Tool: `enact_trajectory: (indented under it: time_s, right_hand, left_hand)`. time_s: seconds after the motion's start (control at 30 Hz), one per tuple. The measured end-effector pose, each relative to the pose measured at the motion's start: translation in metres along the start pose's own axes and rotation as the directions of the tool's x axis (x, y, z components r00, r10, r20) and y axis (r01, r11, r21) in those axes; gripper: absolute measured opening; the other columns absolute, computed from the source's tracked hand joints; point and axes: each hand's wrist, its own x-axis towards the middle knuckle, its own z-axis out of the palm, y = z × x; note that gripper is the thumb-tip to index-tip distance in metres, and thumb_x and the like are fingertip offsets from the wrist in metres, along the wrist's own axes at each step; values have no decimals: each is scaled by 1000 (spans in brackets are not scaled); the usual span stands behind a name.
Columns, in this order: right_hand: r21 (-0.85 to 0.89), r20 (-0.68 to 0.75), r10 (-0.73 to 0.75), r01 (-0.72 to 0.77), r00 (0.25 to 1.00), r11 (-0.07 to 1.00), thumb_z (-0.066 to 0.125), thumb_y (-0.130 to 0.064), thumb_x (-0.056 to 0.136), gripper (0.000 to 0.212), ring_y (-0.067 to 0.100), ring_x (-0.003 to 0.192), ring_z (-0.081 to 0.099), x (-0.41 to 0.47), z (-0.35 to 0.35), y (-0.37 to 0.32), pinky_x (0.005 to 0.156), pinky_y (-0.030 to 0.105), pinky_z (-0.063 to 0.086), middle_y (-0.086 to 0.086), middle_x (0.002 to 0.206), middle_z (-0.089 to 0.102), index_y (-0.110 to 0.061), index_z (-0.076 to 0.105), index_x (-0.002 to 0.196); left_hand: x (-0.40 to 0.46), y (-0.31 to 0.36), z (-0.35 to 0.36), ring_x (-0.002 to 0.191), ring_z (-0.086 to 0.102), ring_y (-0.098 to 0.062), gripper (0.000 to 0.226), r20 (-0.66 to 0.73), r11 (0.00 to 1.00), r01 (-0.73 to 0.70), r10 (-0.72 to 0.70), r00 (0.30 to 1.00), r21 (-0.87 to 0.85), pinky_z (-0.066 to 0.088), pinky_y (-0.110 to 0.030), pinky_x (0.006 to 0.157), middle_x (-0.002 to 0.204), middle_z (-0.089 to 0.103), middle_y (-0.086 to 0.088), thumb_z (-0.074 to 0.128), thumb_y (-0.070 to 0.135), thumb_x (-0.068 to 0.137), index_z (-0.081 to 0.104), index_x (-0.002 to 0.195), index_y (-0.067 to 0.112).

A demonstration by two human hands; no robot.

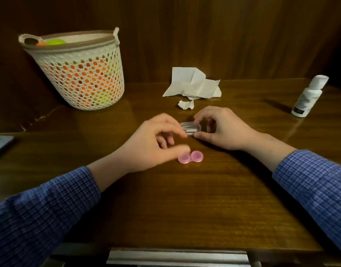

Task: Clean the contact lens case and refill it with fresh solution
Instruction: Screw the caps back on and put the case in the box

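Home: wooden desk point(185, 199), laundry-style basket point(83, 78), tissue point(192, 83).

Left hand point(156, 140): raised, fingers loosely curled, blurred; fingertips reach toward the right hand.
Right hand point(223, 129): thumb and fingers curled in a pinching grip, palm turned left.
Forearms: both angle inward from the lower corners, in blue checked sleeves point(310, 182).

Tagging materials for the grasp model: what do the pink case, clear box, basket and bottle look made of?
Pink case: opaque plastic, smooth, slightly glossy highlights.
Clear box: transparent hard plastic; the inside shows through.
Basket: off-white moulded plastic, likely; regular holes show orange and yellow contents.
Bottle: white plastic, matte, with a printed label.
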Motion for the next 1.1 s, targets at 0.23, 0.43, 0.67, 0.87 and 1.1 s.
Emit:
enact_trajectory:
  time_s: [0.23,0.43,0.67,0.87,1.1]
  right_hand:
    - [-31,-16,-94,93,995,995,73,-48,80,30,8,94,67,-4,0,-2,79,35,61,-12,113,71,-30,74,104]
    - [-125,-36,-218,212,975,969,65,-47,86,35,6,92,67,-7,-1,-17,75,32,61,-11,106,74,-27,78,111]
    - [-83,-23,-268,266,963,961,61,-41,90,35,11,86,71,-9,-5,-27,73,35,62,-3,99,79,-20,80,111]
    - [-151,-59,-310,298,949,942,69,-34,93,24,16,79,71,-8,-2,-30,69,38,60,-1,90,79,-19,82,105]
    - [-132,-68,-319,308,945,942,66,-35,94,27,14,80,71,-8,-1,-30,70,37,60,-1,91,79,-17,82,107]
  left_hand:
    - [31,-19,7,98,59,-1,66,-6,974,109,-110,994,198,44,-15,73,122,62,19,80,33,84,48,142,35]
    - [38,-22,10,87,64,3,51,-35,995,81,-79,996,66,48,-8,66,100,71,17,83,28,82,58,126,29]
    - [37,-21,8,82,70,-9,52,-42,996,81,-82,996,-24,57,-18,69,93,76,11,85,24,80,58,124,23]
    - [38,-21,6,80,71,-15,51,-37,994,94,-96,995,-48,60,-28,68,93,77,11,85,22,80,56,122,22]
    - [40,-23,4,75,71,-14,51,-12,988,122,-124,992,-99,59,-22,66,92,78,13,85,21,79,53,119,26]
